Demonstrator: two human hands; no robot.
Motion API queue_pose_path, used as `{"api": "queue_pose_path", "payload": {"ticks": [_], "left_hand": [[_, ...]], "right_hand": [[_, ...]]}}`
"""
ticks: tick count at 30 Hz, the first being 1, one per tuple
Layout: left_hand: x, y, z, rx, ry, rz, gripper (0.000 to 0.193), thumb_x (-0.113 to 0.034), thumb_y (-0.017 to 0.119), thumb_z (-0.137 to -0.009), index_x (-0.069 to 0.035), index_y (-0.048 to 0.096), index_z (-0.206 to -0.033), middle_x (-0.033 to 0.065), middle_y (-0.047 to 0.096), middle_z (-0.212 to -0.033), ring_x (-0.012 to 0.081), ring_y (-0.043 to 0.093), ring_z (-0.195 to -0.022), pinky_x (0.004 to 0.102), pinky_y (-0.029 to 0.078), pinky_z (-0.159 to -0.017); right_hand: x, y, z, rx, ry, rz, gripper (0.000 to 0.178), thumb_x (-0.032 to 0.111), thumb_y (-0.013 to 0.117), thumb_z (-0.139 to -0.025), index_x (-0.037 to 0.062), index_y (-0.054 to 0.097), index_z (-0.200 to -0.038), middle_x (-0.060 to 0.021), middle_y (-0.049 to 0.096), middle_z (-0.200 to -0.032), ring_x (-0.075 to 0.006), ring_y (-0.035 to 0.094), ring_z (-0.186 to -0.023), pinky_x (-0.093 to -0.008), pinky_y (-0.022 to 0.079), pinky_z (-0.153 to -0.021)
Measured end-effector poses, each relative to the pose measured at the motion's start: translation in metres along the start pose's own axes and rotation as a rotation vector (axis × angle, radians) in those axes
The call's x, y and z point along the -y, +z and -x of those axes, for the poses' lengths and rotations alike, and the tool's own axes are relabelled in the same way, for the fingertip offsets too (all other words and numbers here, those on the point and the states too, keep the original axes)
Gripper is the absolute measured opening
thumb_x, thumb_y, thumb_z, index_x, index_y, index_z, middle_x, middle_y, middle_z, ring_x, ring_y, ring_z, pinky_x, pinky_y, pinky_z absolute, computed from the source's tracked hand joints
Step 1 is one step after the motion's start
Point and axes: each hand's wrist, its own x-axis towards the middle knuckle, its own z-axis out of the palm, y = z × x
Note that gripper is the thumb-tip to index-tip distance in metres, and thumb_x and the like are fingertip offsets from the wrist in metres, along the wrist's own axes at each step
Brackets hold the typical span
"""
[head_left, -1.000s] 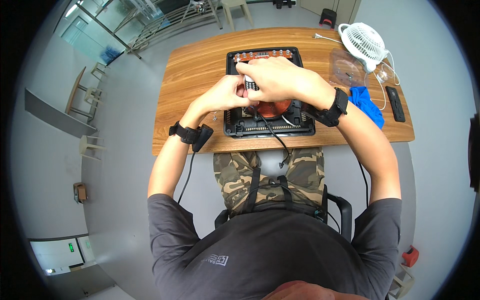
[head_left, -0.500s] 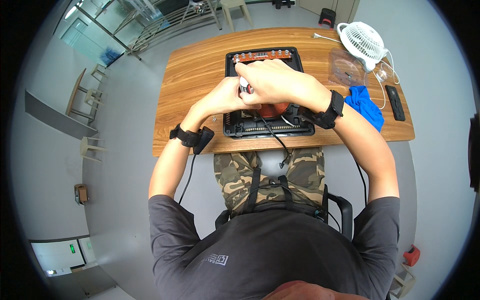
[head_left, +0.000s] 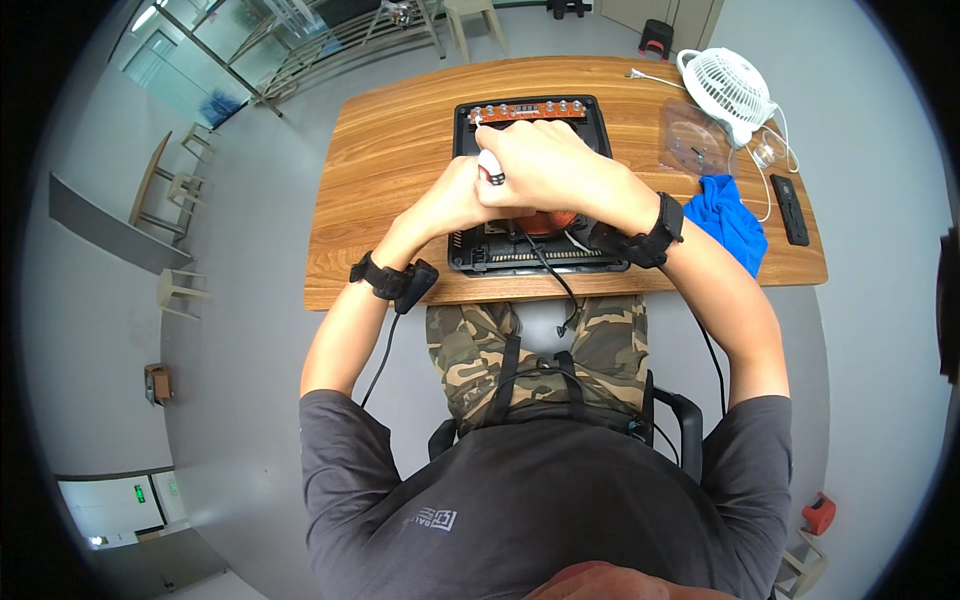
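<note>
An opened black induction cooker base (head_left: 597,128) lies on the wooden table in front of me. Along its far side runs an orange circuit board (head_left: 525,110) with several round buttons, and part of a copper coil (head_left: 553,222) shows below my wrists. Over the middle of the base, my right hand (head_left: 548,158) is wrapped round a screwdriver-like handle (head_left: 490,166), whose white and black end sticks out of the fist. My left hand (head_left: 458,194) is closed right against it, lower on the same tool. Both hands hide the tool's tip.
To the right are a white fan (head_left: 728,90), a clear plastic tray (head_left: 690,145) with small parts, a blue cloth (head_left: 728,222) and a black bar-shaped object (head_left: 790,208). A black cord (head_left: 552,272) hangs from the cooker over the table's near edge.
The handle has turned within my right hand: its red part no longer shows. My left wrist has shifted slightly to the right. Both hands stay over the cooker base.
</note>
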Motion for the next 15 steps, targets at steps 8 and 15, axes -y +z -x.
{"api": "queue_pose_path", "payload": {"ticks": [8,15], "left_hand": [[0.004,-0.014,0.006,0.059,0.0,0.013,0.036,-0.019,0.085,-0.077,0.002,0.069,-0.102,0.0096,0.072,-0.088,0.0132,0.063,-0.08,0.0321,0.054,-0.076],[-0.009,-0.005,0.005,-0.025,-0.046,-0.103,0.036,-0.02,0.085,-0.077,0.004,0.066,-0.096,0.0148,0.072,-0.089,0.0161,0.065,-0.08,0.0333,0.053,-0.075]], "right_hand": [[-0.005,-0.001,0.009,-0.047,-0.008,-0.031,0.044,0.04,0.068,-0.082,0.0003,0.061,-0.099,-0.0225,0.069,-0.078,-0.0419,0.07,-0.077,-0.0483,0.055,-0.07],[-0.002,0.006,0.006,-0.147,0.011,0.006,0.04,0.034,0.066,-0.083,-0.0039,0.064,-0.095,-0.0245,0.071,-0.081,-0.0409,0.072,-0.078,-0.0474,0.057,-0.07]]}}
